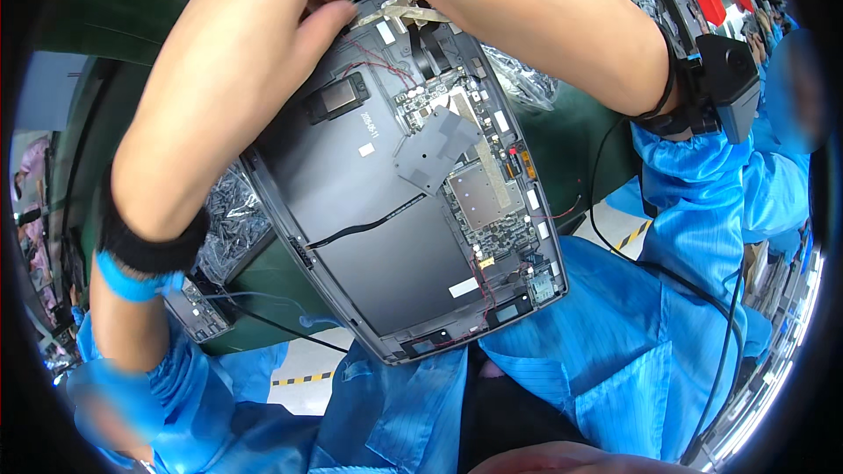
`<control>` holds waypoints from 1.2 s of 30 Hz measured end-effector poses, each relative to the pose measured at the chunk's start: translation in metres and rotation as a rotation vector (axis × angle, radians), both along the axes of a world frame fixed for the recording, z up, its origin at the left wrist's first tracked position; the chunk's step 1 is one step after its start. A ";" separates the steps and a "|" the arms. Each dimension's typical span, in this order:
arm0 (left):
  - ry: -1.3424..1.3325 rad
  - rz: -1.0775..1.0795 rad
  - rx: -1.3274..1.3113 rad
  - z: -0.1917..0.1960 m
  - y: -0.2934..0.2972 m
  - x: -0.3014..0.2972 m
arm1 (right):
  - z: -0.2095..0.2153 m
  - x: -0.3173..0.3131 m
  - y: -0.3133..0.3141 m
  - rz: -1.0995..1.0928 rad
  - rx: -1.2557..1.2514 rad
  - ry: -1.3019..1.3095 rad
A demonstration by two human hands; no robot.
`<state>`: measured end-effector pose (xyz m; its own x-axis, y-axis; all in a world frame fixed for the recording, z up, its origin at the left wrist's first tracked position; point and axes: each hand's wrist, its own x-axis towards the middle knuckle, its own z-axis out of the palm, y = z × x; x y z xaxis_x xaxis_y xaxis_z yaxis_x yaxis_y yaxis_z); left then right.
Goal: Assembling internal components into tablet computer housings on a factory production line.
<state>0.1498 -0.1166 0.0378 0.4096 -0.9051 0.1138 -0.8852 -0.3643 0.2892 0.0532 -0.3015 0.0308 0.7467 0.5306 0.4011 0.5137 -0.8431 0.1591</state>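
Dark green desk [562, 123] here, its smooth mat showing on both sides of the two grips. Resting on it, tilted towards the person and running down from the grips, is the open dark grey flat device chassis with bare circuit boards [386, 211]. Crinkled clear plastic bags [230, 219] lie on the desk below the left grip, partly under the chassis edge. More of the same shiny plastic [520, 77] peeks out just below the right grip. A small grey connector box with a black cable [200, 309] sits lower left, well below the left grip.
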 end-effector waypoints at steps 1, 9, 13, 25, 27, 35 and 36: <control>0.020 0.030 0.023 0.001 -0.006 -0.001 | 0.000 0.001 -0.001 -0.002 -0.018 0.017; -0.143 0.004 -0.120 -0.023 -0.005 0.007 | -0.010 0.014 -0.013 0.052 0.163 0.049; -0.135 0.040 -0.098 -0.017 -0.009 -0.002 | -0.007 0.022 -0.022 0.134 0.205 0.150; -0.128 0.017 -0.221 -0.030 -0.012 -0.004 | -0.007 0.025 -0.019 0.096 0.220 0.223; -0.203 -0.014 -0.261 -0.033 -0.012 -0.002 | -0.007 0.019 -0.021 0.153 0.138 0.097; -0.056 0.012 -0.271 -0.026 -0.015 -0.001 | -0.008 0.026 -0.027 0.146 0.355 0.274; -0.058 0.012 -0.273 -0.026 -0.015 0.000 | -0.006 0.026 -0.029 0.086 0.490 0.417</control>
<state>0.1499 -0.1320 0.0120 0.4063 -0.8325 0.3767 -0.8990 -0.2905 0.3276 0.0789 -0.3302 0.0245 0.8553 0.4244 0.2973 0.5178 -0.7207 -0.4610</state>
